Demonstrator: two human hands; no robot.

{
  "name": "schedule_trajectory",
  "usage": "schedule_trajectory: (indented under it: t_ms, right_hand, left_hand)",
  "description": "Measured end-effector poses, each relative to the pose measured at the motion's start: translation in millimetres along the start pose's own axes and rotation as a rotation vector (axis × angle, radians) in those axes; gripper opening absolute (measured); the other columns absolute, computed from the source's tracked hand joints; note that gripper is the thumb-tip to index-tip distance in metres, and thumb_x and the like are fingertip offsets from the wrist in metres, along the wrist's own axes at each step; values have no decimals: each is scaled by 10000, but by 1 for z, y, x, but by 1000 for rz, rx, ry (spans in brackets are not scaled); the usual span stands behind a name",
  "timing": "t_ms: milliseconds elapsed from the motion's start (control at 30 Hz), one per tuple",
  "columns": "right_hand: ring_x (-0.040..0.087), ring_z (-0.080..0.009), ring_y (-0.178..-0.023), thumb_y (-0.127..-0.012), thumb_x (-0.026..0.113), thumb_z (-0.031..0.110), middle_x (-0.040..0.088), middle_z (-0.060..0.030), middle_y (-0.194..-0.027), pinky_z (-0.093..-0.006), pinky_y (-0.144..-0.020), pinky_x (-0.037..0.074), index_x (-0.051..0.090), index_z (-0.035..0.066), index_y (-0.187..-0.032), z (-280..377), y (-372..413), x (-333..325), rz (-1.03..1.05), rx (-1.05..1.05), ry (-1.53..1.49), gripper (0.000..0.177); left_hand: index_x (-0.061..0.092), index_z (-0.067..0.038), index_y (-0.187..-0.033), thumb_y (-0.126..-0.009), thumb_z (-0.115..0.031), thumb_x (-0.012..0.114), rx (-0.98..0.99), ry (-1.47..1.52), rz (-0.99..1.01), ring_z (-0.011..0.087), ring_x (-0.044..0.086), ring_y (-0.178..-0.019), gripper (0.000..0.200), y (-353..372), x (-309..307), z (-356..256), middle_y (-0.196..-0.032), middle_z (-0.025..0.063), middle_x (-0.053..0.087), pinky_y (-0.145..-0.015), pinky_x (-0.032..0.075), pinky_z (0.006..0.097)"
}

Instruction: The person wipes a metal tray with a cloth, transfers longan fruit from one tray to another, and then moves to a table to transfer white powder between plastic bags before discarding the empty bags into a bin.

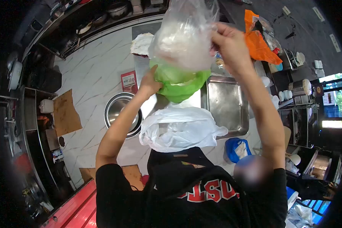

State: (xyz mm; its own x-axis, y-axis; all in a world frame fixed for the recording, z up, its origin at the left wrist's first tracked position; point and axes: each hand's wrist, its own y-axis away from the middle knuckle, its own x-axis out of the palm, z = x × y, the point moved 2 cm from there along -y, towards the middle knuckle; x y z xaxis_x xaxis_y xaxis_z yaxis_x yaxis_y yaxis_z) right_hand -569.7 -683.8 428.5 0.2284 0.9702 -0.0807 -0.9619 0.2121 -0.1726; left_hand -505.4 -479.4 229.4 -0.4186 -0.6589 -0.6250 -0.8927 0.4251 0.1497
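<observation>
A clear plastic bag (182,40) with whitish contents hangs above the counter, its side pinched by my right hand (230,43). Directly below it lies a bright green plastic bag (184,89). My left hand (150,81) is at the green bag's left edge, with fingers closed on it. Nearer my body, a white plastic bag (178,127) rests on the counter, with something unclear inside. An empty rectangular metal tray (227,102) sits right of the green bag. What the clear bag holds cannot be made out.
Nested metal bowls (119,110) stand at the left, beside a red box (129,81). A blue bag (237,150) is at lower right. An orange bag (258,47) lies at upper right. Metal shelving (30,125) runs along the far left.
</observation>
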Motion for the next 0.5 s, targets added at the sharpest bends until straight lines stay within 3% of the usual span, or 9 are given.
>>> schedule_trajectory:
  t_ms: [67, 233, 300, 333, 367, 433, 467, 500]
  right_hand:
    - [517, -91, -505, -811, 561, 44, 574, -33, -641, -214, -455, 424, 626, -34, -860, -35, 0, 13, 1, 138, -116, 113]
    - [515, -98, -498, -803, 557, 27, 571, -42, -639, -222, -444, 422, 610, -43, -851, -79, 8, 28, -65, 240, -214, 100]
    - [516, -99, -502, -805, 565, 34, 577, -44, -652, -219, -442, 423, 607, -40, -841, -66, 12, 21, -110, 221, -159, 92]
    - [516, -99, -502, -805, 565, 34, 577, -44, -652, -219, -442, 423, 607, -40, -841, -57, 12, 14, -120, 225, -157, 92]
    - [515, -96, -502, -811, 568, 38, 580, -44, -661, -215, -443, 423, 605, -39, -853, -42, 10, 6, -166, 164, -230, 95]
    - [519, -90, -522, -827, 570, 43, 592, -48, -699, -200, -456, 426, 592, -40, -892, -15, 10, -15, -211, 33, -334, 108]
    - [520, -89, -530, -831, 572, 46, 594, -51, -715, -198, -466, 430, 585, -45, -902, -2, 10, -23, -221, -16, -357, 116]
    - [521, -88, -538, -835, 574, 48, 597, -53, -731, -195, -476, 433, 578, -50, -912, 8, 11, -28, -230, -65, -379, 125]
  left_hand:
    - [395, -35, -1307, -611, -74, 695, -32, 89, 40, 339, 545, -1052, 758, -2, -5, 5, -1114, 213, 568, -900, 425, 369]
    - [345, -39, -1336, -617, -21, 652, -97, 188, 86, 343, 544, -1058, 781, 6, -25, -6, -1107, 224, 571, -897, 425, 383]
    - [317, -50, -1355, -630, 1, 619, 109, 9, -132, 360, 536, -1063, 787, 6, -38, -10, -1123, 222, 568, -892, 426, 391]
    - [262, -48, -1380, -648, 6, 598, 62, -2, -120, 361, 484, -1131, 808, -2, -39, 4, -1257, 226, 476, -922, 408, 388]
    - [262, -48, -1380, -648, 6, 598, 66, -2, -109, 361, 484, -1131, 808, -4, -42, 8, -1257, 226, 476, -922, 408, 388]
    - [221, -35, -1394, -650, 7, 604, 173, -132, -427, 351, 410, -1210, 837, -5, -56, 7, -1352, 230, 366, -969, 375, 374]
    - [153, -28, -1409, -642, 25, 613, 164, -148, -375, 364, 348, -1253, 896, -9, -62, 7, -1411, 235, 257, -999, 347, 352]
    - [153, -28, -1409, -642, 25, 613, 171, -146, -368, 364, 348, -1253, 896, -9, -61, 8, -1411, 235, 257, -999, 347, 352]
